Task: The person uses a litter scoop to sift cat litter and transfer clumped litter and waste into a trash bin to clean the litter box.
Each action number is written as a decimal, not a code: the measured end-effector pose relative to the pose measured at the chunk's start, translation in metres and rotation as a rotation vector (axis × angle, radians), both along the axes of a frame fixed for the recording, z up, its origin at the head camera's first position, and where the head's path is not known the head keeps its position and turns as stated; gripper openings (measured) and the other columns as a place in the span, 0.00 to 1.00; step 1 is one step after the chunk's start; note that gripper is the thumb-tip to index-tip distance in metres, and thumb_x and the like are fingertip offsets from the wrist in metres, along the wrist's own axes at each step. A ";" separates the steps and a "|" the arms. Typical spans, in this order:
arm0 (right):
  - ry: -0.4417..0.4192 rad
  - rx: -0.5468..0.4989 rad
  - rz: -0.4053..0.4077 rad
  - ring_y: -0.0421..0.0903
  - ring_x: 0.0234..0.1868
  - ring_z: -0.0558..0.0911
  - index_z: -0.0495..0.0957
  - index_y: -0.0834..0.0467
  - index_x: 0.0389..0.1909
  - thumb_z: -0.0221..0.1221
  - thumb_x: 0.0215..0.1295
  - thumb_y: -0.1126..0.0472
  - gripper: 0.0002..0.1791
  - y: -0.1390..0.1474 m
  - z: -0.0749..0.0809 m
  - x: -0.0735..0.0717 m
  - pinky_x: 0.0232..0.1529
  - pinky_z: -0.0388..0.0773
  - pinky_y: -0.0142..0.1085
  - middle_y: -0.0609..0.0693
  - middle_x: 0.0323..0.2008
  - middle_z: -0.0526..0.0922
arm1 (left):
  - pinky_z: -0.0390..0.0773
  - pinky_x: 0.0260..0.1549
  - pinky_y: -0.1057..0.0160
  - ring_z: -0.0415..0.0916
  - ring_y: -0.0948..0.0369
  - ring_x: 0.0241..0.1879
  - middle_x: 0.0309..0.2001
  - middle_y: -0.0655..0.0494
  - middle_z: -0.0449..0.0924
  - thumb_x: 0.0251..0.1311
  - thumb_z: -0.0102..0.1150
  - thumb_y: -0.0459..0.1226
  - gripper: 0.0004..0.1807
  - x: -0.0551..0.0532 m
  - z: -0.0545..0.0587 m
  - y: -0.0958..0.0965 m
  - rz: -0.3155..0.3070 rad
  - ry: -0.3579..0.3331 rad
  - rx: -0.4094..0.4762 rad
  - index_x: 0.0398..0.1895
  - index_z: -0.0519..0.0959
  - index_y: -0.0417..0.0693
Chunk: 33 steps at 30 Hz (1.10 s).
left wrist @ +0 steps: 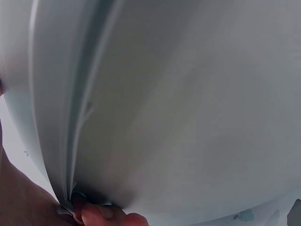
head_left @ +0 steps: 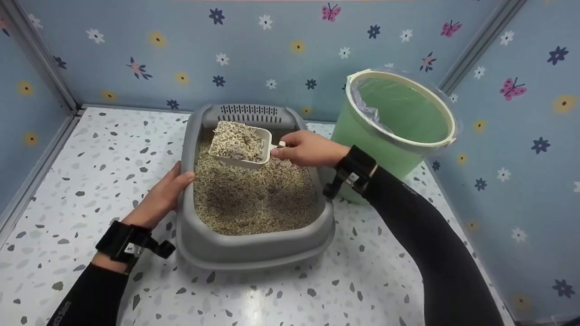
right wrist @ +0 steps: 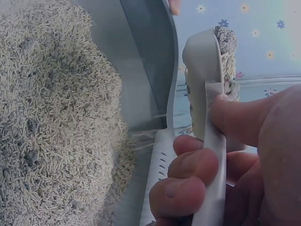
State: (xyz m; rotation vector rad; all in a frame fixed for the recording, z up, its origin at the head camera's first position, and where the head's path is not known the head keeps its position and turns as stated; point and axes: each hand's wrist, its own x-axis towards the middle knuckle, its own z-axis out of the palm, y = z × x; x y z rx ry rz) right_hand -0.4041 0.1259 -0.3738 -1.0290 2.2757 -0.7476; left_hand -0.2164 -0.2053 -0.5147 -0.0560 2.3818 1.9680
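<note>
My right hand (head_left: pixel 310 149) grips the handle of a pale litter scoop (head_left: pixel 266 141), held above the far part of a grey litter box (head_left: pixel 253 248). Pellet litter with darker grey clumps is heaped in the scoop. In the right wrist view, the thumb lies along the handle (right wrist: pixel 214 188) and the fingers curl round it; blurred pale streaks show below the scoop. Beige pellet litter (head_left: pixel 258 194) covers the bottom of the box. My left hand (head_left: pixel 165 192) holds the box's left side, thumb on the rim, with fingertips (left wrist: pixel 106 215) curled under the lip in the left wrist view.
A green bin (head_left: pixel 376 131) with a clear plastic liner stands to the right of the box, near the back corner. Flowered blue panels (head_left: pixel 253 45) enclose the back and both sides. The speckled white floor (head_left: pixel 104 158) extends round the box.
</note>
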 end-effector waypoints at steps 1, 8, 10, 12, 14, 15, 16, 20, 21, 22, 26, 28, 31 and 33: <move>-0.002 -0.003 -0.003 0.39 0.24 0.71 0.73 0.48 0.30 0.63 0.84 0.42 0.22 0.002 0.001 0.000 0.30 0.71 0.34 0.41 0.23 0.73 | 0.88 0.50 0.50 0.79 0.36 0.63 0.79 0.29 0.64 0.84 0.44 0.63 0.48 0.000 0.000 0.000 0.002 -0.002 -0.003 0.94 0.35 0.62; 0.008 -0.041 -0.020 0.39 0.23 0.69 0.78 0.51 0.31 0.63 0.84 0.43 0.21 0.017 0.003 0.001 0.30 0.68 0.34 0.41 0.22 0.71 | 0.88 0.50 0.47 0.78 0.36 0.61 0.72 0.30 0.69 0.85 0.44 0.61 0.46 -0.002 -0.001 0.002 -0.011 0.023 0.034 0.94 0.37 0.64; 0.010 -0.054 -0.026 0.39 0.23 0.68 0.79 0.50 0.31 0.63 0.84 0.43 0.20 0.020 0.003 0.001 0.29 0.67 0.34 0.41 0.22 0.71 | 0.88 0.50 0.47 0.77 0.36 0.62 0.73 0.30 0.68 0.85 0.44 0.60 0.45 -0.002 -0.001 0.002 -0.011 0.027 0.051 0.94 0.37 0.64; -0.006 -0.071 -0.030 0.40 0.22 0.68 0.79 0.51 0.31 0.63 0.83 0.44 0.20 0.023 0.003 0.001 0.29 0.66 0.34 0.42 0.21 0.71 | 0.87 0.50 0.47 0.76 0.37 0.64 0.75 0.30 0.66 0.85 0.44 0.60 0.45 -0.002 -0.001 0.002 -0.010 0.027 0.066 0.94 0.37 0.65; -0.014 -0.086 -0.033 0.40 0.22 0.67 0.78 0.51 0.30 0.63 0.84 0.44 0.21 0.025 0.003 0.001 0.28 0.65 0.34 0.42 0.21 0.70 | 0.87 0.50 0.48 0.76 0.37 0.64 0.75 0.30 0.65 0.85 0.44 0.59 0.45 -0.003 -0.002 0.002 -0.009 0.029 0.071 0.94 0.38 0.64; -0.020 -0.093 -0.036 0.40 0.22 0.67 0.78 0.51 0.30 0.63 0.84 0.44 0.20 0.026 0.002 0.001 0.28 0.65 0.33 0.42 0.21 0.70 | 0.87 0.49 0.48 0.76 0.38 0.63 0.74 0.30 0.66 0.85 0.44 0.59 0.45 -0.002 -0.002 0.002 -0.005 0.027 0.066 0.94 0.38 0.64; -0.036 -0.104 -0.042 0.39 0.22 0.67 0.79 0.51 0.31 0.63 0.84 0.45 0.20 0.027 0.002 0.002 0.27 0.65 0.33 0.42 0.21 0.70 | 0.87 0.49 0.48 0.77 0.39 0.62 0.73 0.29 0.66 0.85 0.44 0.59 0.45 -0.002 -0.002 0.002 -0.003 0.026 0.061 0.94 0.38 0.63; -0.108 -0.165 -0.070 0.39 0.22 0.66 0.82 0.53 0.34 0.63 0.85 0.49 0.17 0.027 0.000 0.003 0.26 0.63 0.32 0.42 0.21 0.70 | 0.87 0.49 0.48 0.78 0.40 0.59 0.69 0.29 0.68 0.85 0.43 0.60 0.45 -0.001 -0.002 0.002 0.005 0.020 0.037 0.94 0.38 0.63; -0.126 -0.182 -0.076 0.39 0.22 0.66 0.83 0.55 0.36 0.63 0.85 0.50 0.17 0.027 -0.001 0.003 0.26 0.63 0.32 0.42 0.21 0.70 | 0.87 0.49 0.49 0.78 0.40 0.59 0.70 0.29 0.69 0.85 0.43 0.61 0.45 -0.001 -0.002 0.001 0.008 0.016 0.028 0.94 0.38 0.64; -0.139 -0.197 -0.083 0.38 0.21 0.66 0.84 0.56 0.37 0.63 0.85 0.50 0.16 0.027 -0.001 0.003 0.26 0.62 0.32 0.42 0.21 0.70 | 0.86 0.50 0.49 0.78 0.40 0.59 0.70 0.30 0.68 0.85 0.43 0.61 0.45 -0.001 -0.002 0.001 0.009 0.015 0.024 0.94 0.38 0.64; -0.157 -0.226 -0.100 0.38 0.20 0.66 0.87 0.57 0.39 0.63 0.85 0.51 0.16 0.027 -0.004 0.002 0.25 0.62 0.32 0.43 0.19 0.70 | 0.86 0.51 0.50 0.77 0.37 0.63 0.75 0.28 0.65 0.86 0.42 0.61 0.46 -0.002 -0.003 0.000 0.003 0.019 0.027 0.94 0.35 0.62; -0.165 -0.232 -0.109 0.39 0.20 0.66 0.87 0.56 0.39 0.63 0.85 0.51 0.15 0.027 -0.006 0.002 0.25 0.62 0.32 0.43 0.19 0.71 | 0.87 0.51 0.50 0.76 0.36 0.64 0.77 0.27 0.63 0.86 0.43 0.60 0.46 -0.002 -0.004 0.000 0.000 0.022 0.035 0.94 0.35 0.61; -0.164 -0.241 -0.114 0.39 0.20 0.66 0.87 0.58 0.39 0.63 0.85 0.51 0.16 0.027 -0.008 0.002 0.25 0.62 0.32 0.43 0.19 0.71 | 0.87 0.51 0.49 0.77 0.35 0.64 0.76 0.27 0.64 0.86 0.43 0.61 0.47 -0.002 -0.003 0.000 -0.002 0.022 0.039 0.94 0.34 0.60; -0.152 -0.241 -0.115 0.39 0.20 0.67 0.86 0.60 0.39 0.63 0.85 0.50 0.17 0.028 -0.008 0.003 0.25 0.62 0.33 0.43 0.19 0.71 | 0.88 0.51 0.48 0.78 0.35 0.63 0.74 0.27 0.65 0.85 0.43 0.61 0.47 -0.001 -0.003 0.001 -0.001 0.018 0.035 0.94 0.35 0.61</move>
